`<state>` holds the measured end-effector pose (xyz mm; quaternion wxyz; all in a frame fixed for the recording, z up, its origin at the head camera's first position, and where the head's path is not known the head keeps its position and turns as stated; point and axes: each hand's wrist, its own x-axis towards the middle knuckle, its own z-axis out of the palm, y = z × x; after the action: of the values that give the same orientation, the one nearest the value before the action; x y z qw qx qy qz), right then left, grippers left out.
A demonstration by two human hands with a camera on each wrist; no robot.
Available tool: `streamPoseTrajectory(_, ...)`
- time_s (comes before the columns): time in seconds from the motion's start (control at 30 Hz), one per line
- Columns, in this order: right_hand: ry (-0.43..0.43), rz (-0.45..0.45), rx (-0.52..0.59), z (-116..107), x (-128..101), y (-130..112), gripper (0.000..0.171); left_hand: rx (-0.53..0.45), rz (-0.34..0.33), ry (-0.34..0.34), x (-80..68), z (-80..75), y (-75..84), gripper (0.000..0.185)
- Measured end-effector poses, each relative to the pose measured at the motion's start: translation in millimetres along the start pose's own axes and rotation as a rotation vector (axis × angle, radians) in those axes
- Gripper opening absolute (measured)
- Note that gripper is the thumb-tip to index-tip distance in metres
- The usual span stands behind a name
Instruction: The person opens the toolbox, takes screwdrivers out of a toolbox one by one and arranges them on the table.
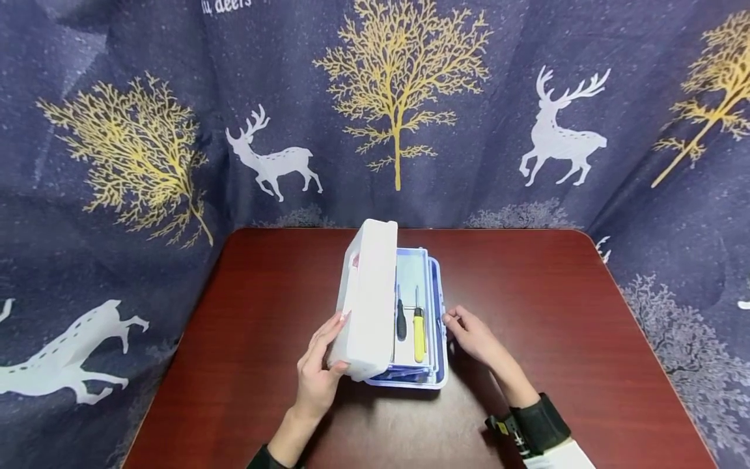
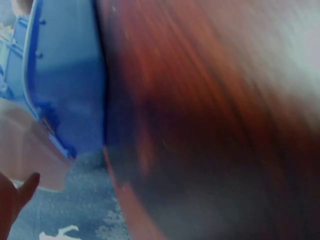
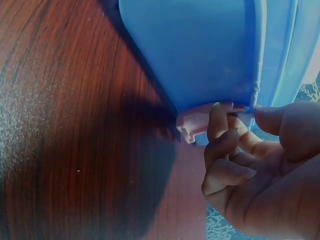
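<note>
A blue plastic box (image 1: 438, 326) sits mid-table with its white lid (image 1: 369, 303) raised on edge along the left side. My left hand (image 1: 327, 355) grips the lid's near corner, fingers on its outer face and thumb at the front. In the tray inside lie a black-handled screwdriver (image 1: 401, 319) and a yellow-handled one (image 1: 418, 333). My right hand (image 1: 464, 327) is at the box's right wall. In the right wrist view its curled fingers (image 3: 218, 120) and thumb pinch the pale latch (image 3: 192, 125) at the blue box (image 3: 195, 50) rim. The left wrist view is blurred and shows the blue box (image 2: 70, 90).
The box rests on a dark red wooden table (image 1: 556, 312) with rounded corners. A navy curtain (image 1: 176, 130) printed with gold trees and white deer hangs close behind and around both sides of the table.
</note>
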<state>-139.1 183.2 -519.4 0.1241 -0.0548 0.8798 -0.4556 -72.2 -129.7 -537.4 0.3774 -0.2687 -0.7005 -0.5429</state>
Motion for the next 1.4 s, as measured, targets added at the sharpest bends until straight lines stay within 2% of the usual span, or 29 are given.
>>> streamPoseTrajectory(0.17,-0.006,-0.014,0.017,-3,3,0,0.02,-0.131,-0.042,-0.009,-3.6,-10.5,-13.9,0.071)
streamPoseTrajectory(0.3,0.01,-0.022,0.028,-6,7,0,0.022,-0.149,-0.08,-0.007,-3.8,-19.9,-22.3,0.071)
streamPoseTrajectory(0.43,0.01,-0.01,0.064,-6,9,0,0.023,-0.054,-0.085,-0.013,-2.9,-32.5,-26.3,0.067)
streamPoseTrajectory(0.57,0.009,-0.011,0.095,-7,9,2,0.022,0.034,-0.096,-0.048,4.1,-45.0,-25.6,0.054)
streamPoseTrajectory(0.77,0.017,-0.014,0.105,-6,7,2,0.023,0.15,-0.178,-0.117,23.8,-52.8,-14.8,0.041)
streamPoseTrajectory(0.87,0.015,-0.025,0.102,-5,6,2,0.024,0.211,-0.255,-0.153,38.0,-55.7,-5.9,0.039)
streamPoseTrajectory(0.97,0.023,-0.019,0.106,-3,6,3,0.023,0.235,-0.36,-0.219,54.2,-60.4,2.8,0.038)
streamPoseTrajectory(1.1,0.023,-0.011,0.115,1,6,6,0.022,0.128,-0.58,-0.342,69.0,-69.5,10.1,0.05)
streamPoseTrajectory(1.2,0.017,-0.006,0.126,3,3,8,0.021,0.08,-0.712,-0.412,72.8,-76.6,11.4,0.057)
streamPoseTrajectory(1.4,0.011,0.002,0.14,4,-1,7,0.021,0.072,-0.827,-0.463,71.6,-86.7,9.0,0.047)
